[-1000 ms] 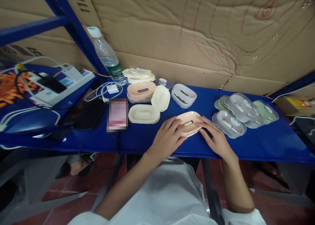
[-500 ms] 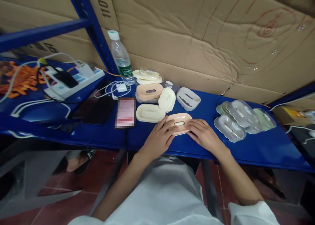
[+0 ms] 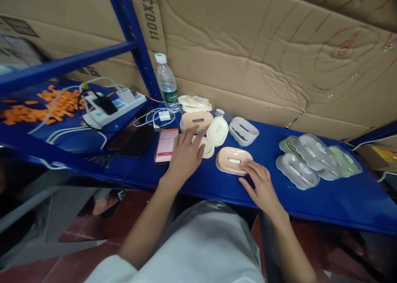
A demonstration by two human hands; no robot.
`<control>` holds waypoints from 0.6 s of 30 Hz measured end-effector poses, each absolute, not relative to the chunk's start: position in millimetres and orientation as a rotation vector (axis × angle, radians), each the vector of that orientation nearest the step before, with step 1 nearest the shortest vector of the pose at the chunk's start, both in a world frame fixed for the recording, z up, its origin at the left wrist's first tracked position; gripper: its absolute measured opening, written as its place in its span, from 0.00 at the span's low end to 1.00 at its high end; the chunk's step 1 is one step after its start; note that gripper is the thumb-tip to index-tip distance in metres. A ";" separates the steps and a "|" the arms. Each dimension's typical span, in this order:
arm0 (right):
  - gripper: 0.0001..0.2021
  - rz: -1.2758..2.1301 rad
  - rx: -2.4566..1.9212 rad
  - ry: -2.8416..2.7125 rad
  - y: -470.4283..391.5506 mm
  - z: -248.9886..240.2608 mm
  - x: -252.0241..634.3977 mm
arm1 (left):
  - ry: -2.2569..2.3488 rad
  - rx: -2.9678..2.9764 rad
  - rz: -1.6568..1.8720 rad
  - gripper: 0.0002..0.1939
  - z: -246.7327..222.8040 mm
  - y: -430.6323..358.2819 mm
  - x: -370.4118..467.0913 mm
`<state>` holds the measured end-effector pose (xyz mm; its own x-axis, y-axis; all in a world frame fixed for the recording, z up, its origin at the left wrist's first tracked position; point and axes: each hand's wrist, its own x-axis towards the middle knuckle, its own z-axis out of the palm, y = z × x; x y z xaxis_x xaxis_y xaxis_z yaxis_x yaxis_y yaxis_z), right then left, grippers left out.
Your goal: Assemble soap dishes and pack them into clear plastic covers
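Note:
A pink oval soap dish point(image 3: 226, 164) with a slot in its middle lies near the front of the blue table. My right hand point(image 3: 259, 181) rests its fingertips on the dish's right end, its thumb spread away from it. My left hand point(image 3: 185, 154) hovers, fingers apart, over a cream oval tray point(image 3: 208, 148) and partly hides it. Beside that hand lies a phone point(image 3: 163, 147) with a lit screen. Behind the dish are a cream oval piece point(image 3: 217, 131), a grey dish point(image 3: 244, 131) with a wavy cutout, and a peach slotted piece point(image 3: 197, 120).
Packed grey and green dishes point(image 3: 297, 171) are piled at the right. A water bottle point(image 3: 166, 84) stands at the back, with more cream pieces point(image 3: 194, 103) beside it. A power strip point(image 3: 114, 109), cables and orange pieces point(image 3: 62, 105) occupy the left. Cardboard point(image 3: 223, 60) walls the back.
My left hand has let go of the pink soap dish and moved left over the cream tray. My right hand stays at the dish's right end, its grip loosened. The view has shifted slightly.

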<state>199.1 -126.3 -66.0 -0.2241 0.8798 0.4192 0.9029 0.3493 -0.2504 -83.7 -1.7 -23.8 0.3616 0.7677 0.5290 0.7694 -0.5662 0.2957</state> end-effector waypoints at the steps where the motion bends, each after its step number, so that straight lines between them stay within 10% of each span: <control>1: 0.21 -0.076 -1.579 -2.114 -128.4 -69.5 198.1 | -1.479 -2.565 -0.951 0.24 -14.4 9.1 -87.5; 18: 0.22 -0.074 -1.598 -2.057 -128.1 -84.1 201.3 | -1.451 -2.730 -0.655 0.20 28.7 185.0 -96.5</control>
